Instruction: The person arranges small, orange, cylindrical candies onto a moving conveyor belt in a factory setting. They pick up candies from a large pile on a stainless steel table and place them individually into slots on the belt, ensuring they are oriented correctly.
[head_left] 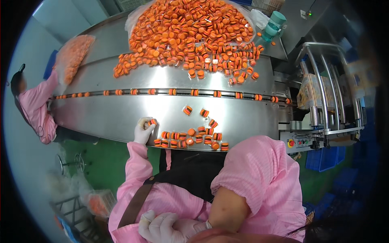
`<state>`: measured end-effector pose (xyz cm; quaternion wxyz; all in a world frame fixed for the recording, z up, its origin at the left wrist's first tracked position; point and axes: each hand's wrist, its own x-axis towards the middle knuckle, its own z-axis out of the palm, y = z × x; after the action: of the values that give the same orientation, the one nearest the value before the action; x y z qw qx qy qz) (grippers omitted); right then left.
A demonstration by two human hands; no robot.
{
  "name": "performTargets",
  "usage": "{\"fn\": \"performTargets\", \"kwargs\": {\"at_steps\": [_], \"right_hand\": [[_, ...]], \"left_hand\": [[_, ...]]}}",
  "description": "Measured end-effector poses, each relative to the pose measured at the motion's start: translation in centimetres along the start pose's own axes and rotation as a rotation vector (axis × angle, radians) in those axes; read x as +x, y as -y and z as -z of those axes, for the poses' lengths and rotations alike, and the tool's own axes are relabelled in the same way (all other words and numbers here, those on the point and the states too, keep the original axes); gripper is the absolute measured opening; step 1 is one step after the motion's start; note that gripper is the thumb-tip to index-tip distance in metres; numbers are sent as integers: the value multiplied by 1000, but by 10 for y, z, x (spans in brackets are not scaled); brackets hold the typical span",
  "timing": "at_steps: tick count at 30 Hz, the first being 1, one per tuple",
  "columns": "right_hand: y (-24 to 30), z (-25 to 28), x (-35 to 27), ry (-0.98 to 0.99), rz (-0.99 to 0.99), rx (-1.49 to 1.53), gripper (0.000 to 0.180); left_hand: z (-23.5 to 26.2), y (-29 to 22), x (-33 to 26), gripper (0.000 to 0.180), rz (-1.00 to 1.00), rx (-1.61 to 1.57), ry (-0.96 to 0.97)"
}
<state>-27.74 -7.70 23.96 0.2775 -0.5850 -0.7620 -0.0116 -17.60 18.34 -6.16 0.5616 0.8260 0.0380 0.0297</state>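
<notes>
My left hand (143, 130), in a white glove, is at the near edge of the steel table. Its fingers are closed on a wrapped burger-shaped candy (152, 122) in orange, red and black layers. Just to its right lie several more such candies (175, 135) in a loose group, some on their sides, some flat. My right hand (164, 227), also gloved, is folded back against the chest of my pink smock (176, 194). Its fingers are curled, and whether they grip anything is hidden.
A big heap of candies (190, 28) spreads from a clear bag at the back. A narrow conveyor channel (162, 92) carries spaced candies across to a machine with metal rails (324, 89). Left, a person in pink (38, 101) handles a filled bag (75, 54). A teal cup (273, 26) stands back right.
</notes>
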Motion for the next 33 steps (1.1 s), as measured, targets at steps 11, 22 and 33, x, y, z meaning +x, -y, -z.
{"fn": "performTargets", "kwargs": {"at_steps": [11, 22, 33], "right_hand": [[-8, 8, 1, 32, -40, 4, 12], [-93, -10, -87, -108, -861, -17, 15], [-142, -123, -283, -779, -1295, -62, 16]], "left_hand": [[3, 12, 2, 24, -48, 68, -1], [17, -7, 12, 28, 214, -451, -175], [103, 36, 161, 19, 291, -285, -348]]}}
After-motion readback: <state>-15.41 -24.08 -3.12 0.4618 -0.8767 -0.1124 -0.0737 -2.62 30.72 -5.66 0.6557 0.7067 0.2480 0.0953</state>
